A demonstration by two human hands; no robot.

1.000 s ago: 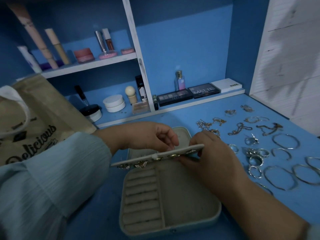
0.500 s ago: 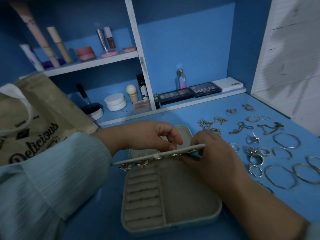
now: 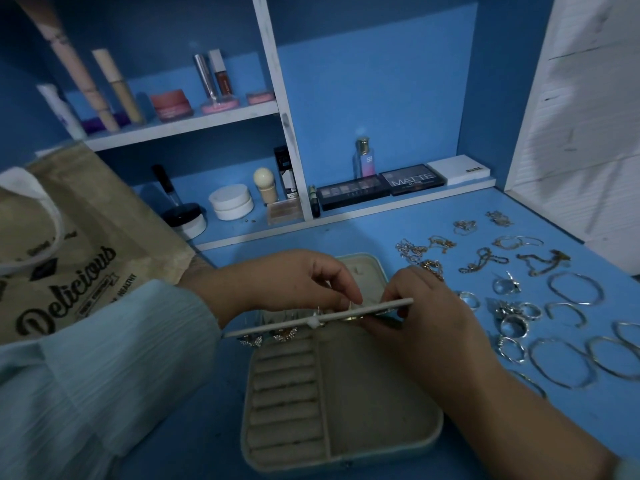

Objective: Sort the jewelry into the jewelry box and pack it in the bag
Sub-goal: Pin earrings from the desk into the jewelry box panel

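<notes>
Earring panel (image 3: 322, 318), thin, light and stiff: right hand (image 3: 426, 320) pinches its edge; left hand (image 3: 294, 282) pinches something tiny above.

A pale, rounded, fabric-lined jewelry box (image 3: 346, 410) lies open on the blue tabletop (image 3: 363, 233); a thin white earring panel (image 3: 277, 325) stands across it, between the left hand (image 3: 287, 282) and right hand (image 3: 426, 317); silver and gold rings, chains and bangles (image 3: 512, 306) lie right of it; a tan printed cloth bag (image 3: 79, 244) sits left; white shelves of cosmetics (image 3: 180, 126) stand behind.
</notes>
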